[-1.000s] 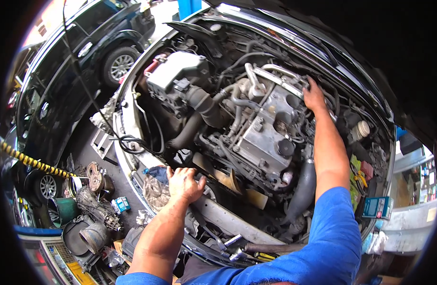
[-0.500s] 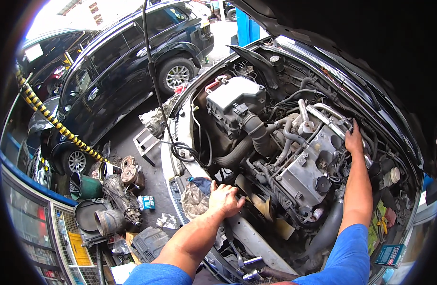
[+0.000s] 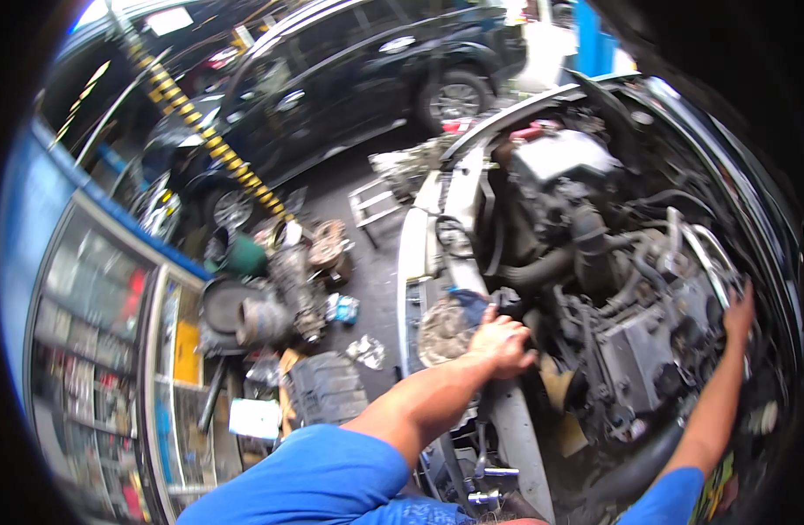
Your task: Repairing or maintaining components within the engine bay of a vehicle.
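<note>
My left hand (image 3: 503, 347) leans on the front crossbar (image 3: 517, 429) of a car's open engine bay, fingers apart and draped over it, beside a crumpled beige-and-blue rag (image 3: 444, 331). Across the engine, my right hand (image 3: 740, 311) reaches to the far end of the grey engine cover (image 3: 634, 354), near a metal pipe (image 3: 710, 249). Its fingers are blurred and partly hidden, so whatever they touch is unclear. A white-topped air filter box (image 3: 564, 157) with a ribbed intake hose (image 3: 587, 229) sits at the bay's far left.
Chrome sockets (image 3: 485, 499) lie at the bay's front edge. To the left, a ribbed grey plastic part (image 3: 326, 389), a gearbox (image 3: 297, 293) and a green bucket (image 3: 240, 256) crowd the floor. A striped yellow-black post (image 3: 211, 140) stands before a dark car (image 3: 332, 96).
My view has swung left, so the engine bay sits further right and the picture is smeared. My left hand remains on the crossbar; my right stays at the engine's far end.
</note>
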`<state>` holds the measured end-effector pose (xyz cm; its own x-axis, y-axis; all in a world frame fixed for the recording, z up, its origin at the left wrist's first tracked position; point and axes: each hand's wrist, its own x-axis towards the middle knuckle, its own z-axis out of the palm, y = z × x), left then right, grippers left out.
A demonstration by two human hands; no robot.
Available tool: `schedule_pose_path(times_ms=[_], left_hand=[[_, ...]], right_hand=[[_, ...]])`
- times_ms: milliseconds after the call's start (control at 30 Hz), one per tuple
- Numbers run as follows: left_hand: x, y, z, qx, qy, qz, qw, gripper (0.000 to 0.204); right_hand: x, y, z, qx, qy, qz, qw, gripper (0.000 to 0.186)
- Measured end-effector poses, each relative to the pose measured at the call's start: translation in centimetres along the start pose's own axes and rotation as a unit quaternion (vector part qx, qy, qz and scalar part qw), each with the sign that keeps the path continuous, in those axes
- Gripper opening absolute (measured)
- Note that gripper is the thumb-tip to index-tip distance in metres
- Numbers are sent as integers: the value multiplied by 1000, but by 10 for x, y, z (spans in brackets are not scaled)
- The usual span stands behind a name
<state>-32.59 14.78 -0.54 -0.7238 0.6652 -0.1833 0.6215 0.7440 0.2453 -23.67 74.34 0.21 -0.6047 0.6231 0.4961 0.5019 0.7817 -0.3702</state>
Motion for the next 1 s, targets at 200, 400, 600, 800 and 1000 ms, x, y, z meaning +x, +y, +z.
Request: schedule_pose_path(times_ms=[200,400,600,800,1000], left_hand=[[-6,-5,-4,-16,-10,-17,1000,48],[-9,-5,-8,-11,-10,-13,1000,48],[-10,-5,-4,-12,-9,-5,1000,48],[3,6,-10,-7,-40,-6,999,51],[-1,-2,0,14,38,-25,999,45]], right_hand=[[11,5,19,19,-48,-26,998,52],[10,10,10,37,-52,-28,998,49],[13,28,8,60,-40,-67,995,48],[-7,12,-22,39,-46,-22,998,52],[-14,-93,-39,30,-53,78,995,54]])
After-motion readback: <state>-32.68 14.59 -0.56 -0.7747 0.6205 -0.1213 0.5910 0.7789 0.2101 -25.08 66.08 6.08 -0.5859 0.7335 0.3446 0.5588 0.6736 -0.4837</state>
